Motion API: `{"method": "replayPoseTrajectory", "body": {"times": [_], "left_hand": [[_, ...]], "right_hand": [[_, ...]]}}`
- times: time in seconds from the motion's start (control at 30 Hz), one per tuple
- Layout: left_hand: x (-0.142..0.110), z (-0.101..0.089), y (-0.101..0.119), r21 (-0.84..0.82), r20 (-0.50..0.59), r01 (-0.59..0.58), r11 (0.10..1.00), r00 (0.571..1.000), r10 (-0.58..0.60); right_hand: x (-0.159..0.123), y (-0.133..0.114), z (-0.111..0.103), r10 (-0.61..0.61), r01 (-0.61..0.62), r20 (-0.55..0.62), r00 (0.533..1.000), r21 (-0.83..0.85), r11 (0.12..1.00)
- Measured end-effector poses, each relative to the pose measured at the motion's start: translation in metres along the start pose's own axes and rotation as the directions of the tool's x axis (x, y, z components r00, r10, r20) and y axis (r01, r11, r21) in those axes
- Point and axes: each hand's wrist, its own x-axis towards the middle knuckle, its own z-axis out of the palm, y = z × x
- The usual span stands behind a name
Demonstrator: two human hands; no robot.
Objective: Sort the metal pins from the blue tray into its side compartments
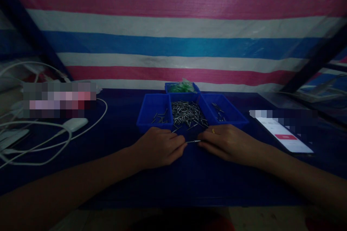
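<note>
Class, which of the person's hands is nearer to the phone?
Right. The right hand is left of the phone, apart from it; the left hand is farther left, past the right hand.

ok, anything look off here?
White cable sprawls in untidy loops at the left of the table. Metal pins between the blue side bins lie jumbled; can't tell if a tray holds them.
</note>
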Motion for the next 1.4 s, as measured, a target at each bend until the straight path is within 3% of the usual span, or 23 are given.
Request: {"method": "replayPoseTrajectory", "body": {"times": [1.4], "left_hand": [[-0.0002, -0.0006, -0.0005, 0.000, -0.005, -0.010, 1.000, 1.000, 0.010]], "right_hand": [[-0.0005, -0.0002, 0.0010, 0.001, -0.001, 0.013, 1.000, 0.014, 1.000]]}}
